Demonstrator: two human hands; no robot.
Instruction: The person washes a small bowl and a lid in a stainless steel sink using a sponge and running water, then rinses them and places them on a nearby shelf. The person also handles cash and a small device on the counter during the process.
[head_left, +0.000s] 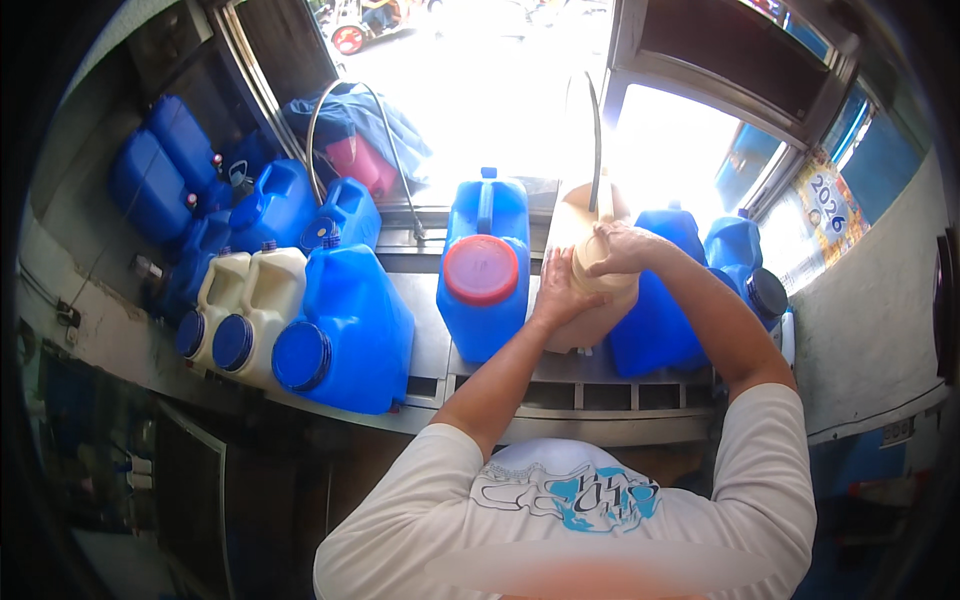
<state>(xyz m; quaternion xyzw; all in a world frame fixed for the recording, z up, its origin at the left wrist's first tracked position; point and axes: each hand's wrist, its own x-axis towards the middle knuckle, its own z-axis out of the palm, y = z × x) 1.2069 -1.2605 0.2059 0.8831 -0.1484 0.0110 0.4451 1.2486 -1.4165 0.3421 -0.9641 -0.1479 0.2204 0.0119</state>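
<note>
A cream-coloured water jug (576,222) stands on the metal counter with its wide round cap (591,262) facing me. My left hand (566,290) is curled round the left and lower side of that cap. From the upper right my right hand (625,248) grips the same cap, and part of its fingers is hidden. Just left of the cream jug is a blue jug (484,325) with a red-rimmed lid (481,270). Close on the right, partly behind my right forearm, stands another blue jug (650,325).
At the left are a large blue jug (370,330), two cream jugs with dark blue caps (270,290) and several more blue containers (185,150). Bent metal hoses (313,130) rise behind the counter (425,300). A smaller blue jug (735,245) with a dark cap stands at the right.
</note>
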